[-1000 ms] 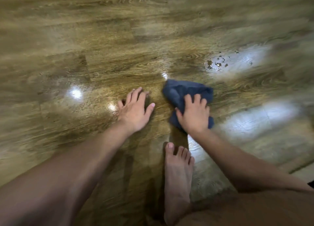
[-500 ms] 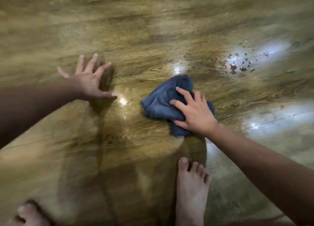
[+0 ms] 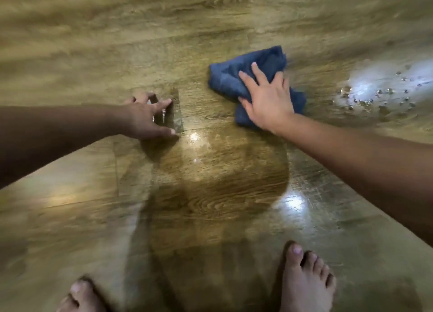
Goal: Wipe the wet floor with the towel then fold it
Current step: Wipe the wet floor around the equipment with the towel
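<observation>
A crumpled dark blue cloth towel (image 3: 248, 77) lies bunched on the glossy brown wood-grain plank floor (image 3: 210, 194), up and to the right of the middle of the view. The right hand (image 3: 267, 100) lies flat on top of it, fingers straight and spread, palm pressing the cloth down against the boards; it does not curl round the fabric. The towel's folds stick out past the fingertips and beside the wrist.

To the right of the towel, apart from it, a scatter of clear water droplets (image 3: 379, 96) beads on the floor in a bright patch of reflected light.

The left hand (image 3: 145, 119) is braced on the floor well left of the towel, fingers apart and holding nothing; the picture is smeared here, so it seems only the fingertips and thumb touch the boards.

Two bare feet stand at the bottom edge, the left foot (image 3: 79, 295) and the right foot (image 3: 304, 283), both on the planks.
</observation>
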